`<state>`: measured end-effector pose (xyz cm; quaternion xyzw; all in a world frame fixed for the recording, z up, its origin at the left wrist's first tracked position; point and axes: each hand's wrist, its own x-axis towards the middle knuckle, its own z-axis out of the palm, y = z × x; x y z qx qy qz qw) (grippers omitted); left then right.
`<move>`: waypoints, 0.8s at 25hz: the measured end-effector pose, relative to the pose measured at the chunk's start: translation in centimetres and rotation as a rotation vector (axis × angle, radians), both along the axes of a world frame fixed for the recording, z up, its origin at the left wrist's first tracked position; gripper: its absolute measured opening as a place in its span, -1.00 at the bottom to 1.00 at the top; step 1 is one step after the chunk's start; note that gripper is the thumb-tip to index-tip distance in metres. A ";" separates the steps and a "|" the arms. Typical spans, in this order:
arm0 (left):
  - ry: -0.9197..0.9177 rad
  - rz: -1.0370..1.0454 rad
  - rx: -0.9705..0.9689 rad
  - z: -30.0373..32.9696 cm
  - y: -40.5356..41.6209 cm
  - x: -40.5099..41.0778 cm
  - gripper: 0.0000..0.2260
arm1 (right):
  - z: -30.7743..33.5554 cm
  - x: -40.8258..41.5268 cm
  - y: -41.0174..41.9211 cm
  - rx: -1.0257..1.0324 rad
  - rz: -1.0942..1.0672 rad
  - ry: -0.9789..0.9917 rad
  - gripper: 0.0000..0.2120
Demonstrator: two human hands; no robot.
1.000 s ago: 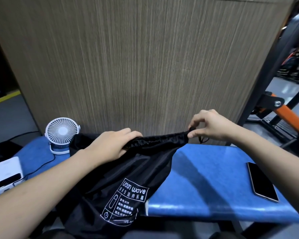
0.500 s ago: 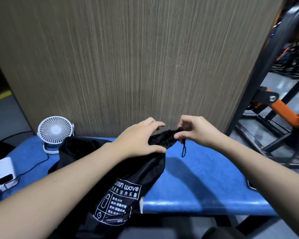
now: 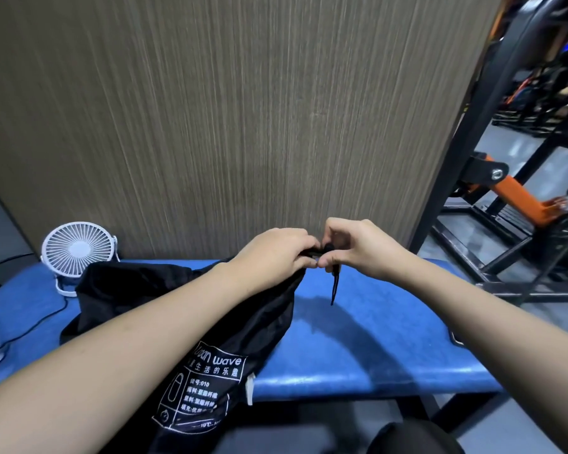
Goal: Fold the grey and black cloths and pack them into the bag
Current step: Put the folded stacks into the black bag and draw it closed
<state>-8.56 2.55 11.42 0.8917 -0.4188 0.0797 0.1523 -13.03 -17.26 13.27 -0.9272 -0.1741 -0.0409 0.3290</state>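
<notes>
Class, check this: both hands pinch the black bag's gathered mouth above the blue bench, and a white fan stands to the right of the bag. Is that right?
Not quite. In the head view the fan stands left of the bag, not right. The rest holds.

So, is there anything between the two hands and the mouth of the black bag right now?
Nothing visible. The left hand grips the gathered mouth of the bag, and the right hand pinches the cord right beside it. The fan stands apart on the blue bench, to the left.
</notes>
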 end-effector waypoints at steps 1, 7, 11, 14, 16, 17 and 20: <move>-0.031 -0.022 0.034 -0.2 0.1 0.2 -0.79 | -0.3 0.0 -0.1 -0.023 0.014 0.013 -0.74; -0.225 -0.032 0.217 -1.2 0.8 0.2 -0.71 | -0.9 0.0 -0.4 -0.202 0.071 -0.054 -0.69; -0.298 -0.038 0.275 -1.6 1.1 -0.1 -0.69 | -1.3 -0.2 0.0 -0.401 0.091 -0.165 -0.81; -0.336 -0.049 0.253 -2.1 1.8 0.2 -0.66 | -1.5 -0.2 -0.3 -0.530 0.087 -0.215 -0.88; -0.353 -0.048 0.246 -2.3 2.4 0.5 -0.65 | -1.9 -0.3 -0.5 -0.630 0.067 -0.283 -0.89; -0.367 -0.049 0.251 -2.4 2.5 0.6 -0.66 | -2.2 -0.4 -0.7 -0.673 0.067 -0.360 -0.89; -0.428 -0.045 0.264 -2.4 3.4 0.8 -0.63 | -3.3 0.2 -2.3 -0.779 0.066 -0.585 -0.87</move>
